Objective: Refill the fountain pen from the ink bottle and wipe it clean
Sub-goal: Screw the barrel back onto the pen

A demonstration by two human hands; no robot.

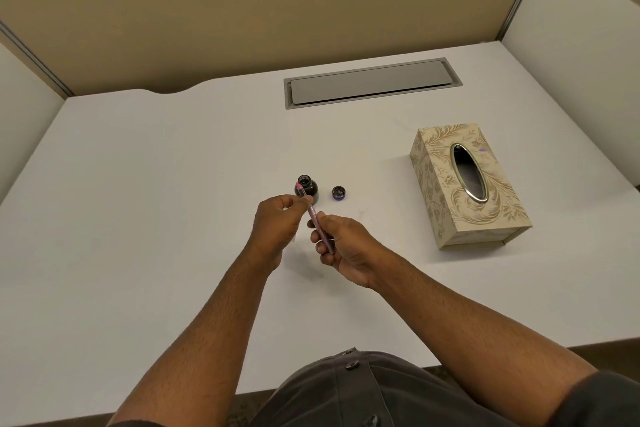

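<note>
While our left hand (277, 222) pinches the pink fountain pen's (317, 218) upper end, our right hand (341, 246) grips its barrel before the uncapped ink bottle (307, 188).

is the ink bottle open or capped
Open: the ink bottle shows a bare threaded mouth, and its cap sits on the desk beside it.

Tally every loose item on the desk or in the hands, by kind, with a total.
Pink translucent fountain pen, held by left hand and right hand: 1
Dark glass ink bottle, open: 1
Dark round bottle cap: 1
Beige floral tissue box: 1
Total: 4
</note>
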